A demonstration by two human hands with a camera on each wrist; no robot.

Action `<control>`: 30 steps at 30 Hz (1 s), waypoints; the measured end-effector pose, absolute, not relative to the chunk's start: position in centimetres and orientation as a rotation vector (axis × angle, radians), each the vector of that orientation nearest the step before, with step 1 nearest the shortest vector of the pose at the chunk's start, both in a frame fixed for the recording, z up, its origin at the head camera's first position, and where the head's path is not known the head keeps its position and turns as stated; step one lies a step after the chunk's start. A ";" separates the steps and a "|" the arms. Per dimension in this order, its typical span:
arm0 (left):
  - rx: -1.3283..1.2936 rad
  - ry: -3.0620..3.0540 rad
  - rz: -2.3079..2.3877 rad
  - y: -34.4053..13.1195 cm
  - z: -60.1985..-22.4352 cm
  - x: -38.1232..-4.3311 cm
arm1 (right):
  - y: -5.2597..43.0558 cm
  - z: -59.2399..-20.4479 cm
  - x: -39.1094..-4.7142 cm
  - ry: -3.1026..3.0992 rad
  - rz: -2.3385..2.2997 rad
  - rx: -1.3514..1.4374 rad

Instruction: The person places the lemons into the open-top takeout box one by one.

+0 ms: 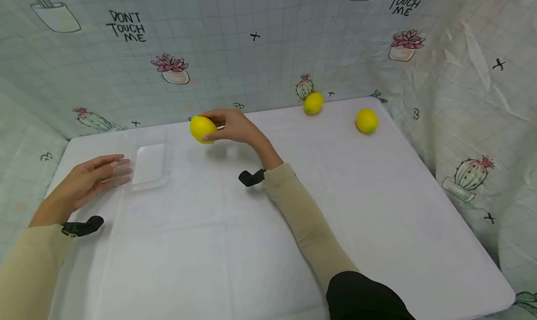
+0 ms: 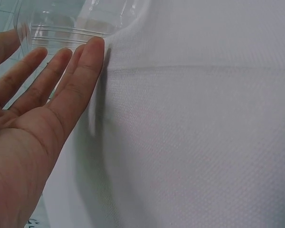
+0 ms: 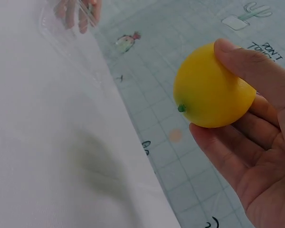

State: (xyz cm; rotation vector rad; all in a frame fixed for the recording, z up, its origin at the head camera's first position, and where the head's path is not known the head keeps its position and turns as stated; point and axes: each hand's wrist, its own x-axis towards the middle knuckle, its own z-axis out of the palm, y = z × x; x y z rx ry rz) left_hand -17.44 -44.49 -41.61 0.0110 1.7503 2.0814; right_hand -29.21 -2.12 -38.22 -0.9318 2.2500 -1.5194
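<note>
lemon [image 1: 202, 129] held aloft — outside the clear container [image 1: 150, 165].

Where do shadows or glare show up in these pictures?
Head view: soft shadow on the white tabletop below the held lemon; right wrist view: blurry-edged grey shadow across the tabletop; left wrist view: pale glare streaks on the clear container.

white table [image 1: 402, 208], cactus-print backdrop [image 1: 268, 59] (cloth, perhaps) behind it

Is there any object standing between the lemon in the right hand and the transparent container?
Nothing visible stands between the lemon in the right hand and the transparent container; the left hand is at the container's opposite side.
</note>
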 end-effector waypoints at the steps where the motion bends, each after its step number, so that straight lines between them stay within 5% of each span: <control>1: 0.015 1.747 2.083 -44.5 -41.6 -17.5 | -2.4 -38.2 -29.2 2.256 -1.505 -0.933; 30: -0.058 1.931 1.894 -44.1 -41.4 -17.9 | -15.3 -36.6 -29.8 2.228 -1.332 -0.711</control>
